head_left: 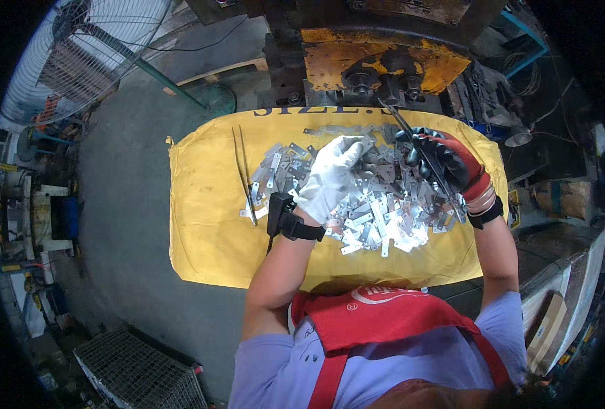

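My left hand (pixel 331 178), in a white glove, is closed over the pile, its fingertips pinching what looks like a small metal plate (pixel 368 144). A black and red glove covers my right hand (pixel 445 160), which is wrapped round a pair of long dark tweezers (pixel 430 162). The tweezers slant across the pile, tips toward the machine. Beneath both hands spreads a heap of small flat metal plates (pixel 377 215), some with holes. A second pair of tweezers (pixel 244 178) lies left of the heap, on the yellow sheet (pixel 210 238).
Just beyond the sheet stands a machine with a worn orange block (pixel 330 65) and large bolts. A fan (pixel 88 54) is at the far left, a wire crate (pixel 139 368) at the lower left. To the right are a bench (pixel 561 266) and dark metal bars (pixel 479 95).
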`<state>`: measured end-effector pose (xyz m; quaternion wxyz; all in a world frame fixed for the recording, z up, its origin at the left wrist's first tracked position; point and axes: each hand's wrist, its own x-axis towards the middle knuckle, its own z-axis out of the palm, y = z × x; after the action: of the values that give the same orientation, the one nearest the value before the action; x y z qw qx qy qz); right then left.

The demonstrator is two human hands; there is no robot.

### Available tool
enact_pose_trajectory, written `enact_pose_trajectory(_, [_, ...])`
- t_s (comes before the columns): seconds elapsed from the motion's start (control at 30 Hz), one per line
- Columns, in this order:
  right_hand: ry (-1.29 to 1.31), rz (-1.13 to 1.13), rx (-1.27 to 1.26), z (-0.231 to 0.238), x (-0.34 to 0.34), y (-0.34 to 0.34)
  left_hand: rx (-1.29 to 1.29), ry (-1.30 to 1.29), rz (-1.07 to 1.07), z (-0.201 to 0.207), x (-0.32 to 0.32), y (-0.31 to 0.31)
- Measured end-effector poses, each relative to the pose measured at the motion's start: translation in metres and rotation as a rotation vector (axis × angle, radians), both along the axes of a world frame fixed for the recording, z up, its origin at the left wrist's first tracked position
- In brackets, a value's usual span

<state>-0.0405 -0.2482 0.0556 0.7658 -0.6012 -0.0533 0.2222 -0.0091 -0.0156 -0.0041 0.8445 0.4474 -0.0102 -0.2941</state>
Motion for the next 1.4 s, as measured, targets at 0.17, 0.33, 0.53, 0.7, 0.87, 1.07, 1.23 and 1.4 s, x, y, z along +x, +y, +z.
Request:
enact_pose_trajectory(0.17, [0.078,-0.038,-0.082,-0.007,-0.002,0.003,0.147,-0.151,-0.042,0.004,0.000,-0.001])
enact_pose_trajectory(0.33, [0.185,-0.085,0.064,-0.014,0.003,0.012,0.251,-0.185,-0.135,0.006,0.002,0.004])
enact_pose_trajectory(0.53, [0.175,-0.117,0.053,-0.021,0.023,0.024,0.298,-0.217,-0.052,0.009,0.002,0.007])
enact_pose_trajectory(0.7, [0.214,-0.101,-0.002,-0.033,0.048,0.026,0.165,-0.141,0.086,0.019,0.002,0.009])
enact_pose_trajectory(0.87, [0.110,-0.146,0.063,-0.041,0.052,0.034,0.209,-0.057,0.168,0.029,0.006,0.013])
enact_pose_trajectory(1.07, [0.246,-0.112,0.120,-0.016,-0.002,0.040,0.299,-0.046,0.315,0.034,0.011,0.024])
enact_pose_trajectory(1.23, [0.203,-0.067,0.019,-0.009,-0.024,0.052,0.331,-0.078,0.394,0.019,0.015,0.025])
enact_pose_trajectory(1.4, [0.199,-0.024,-0.017,-0.017,-0.024,0.053,0.380,-0.098,0.367,0.026,0.013,0.020])
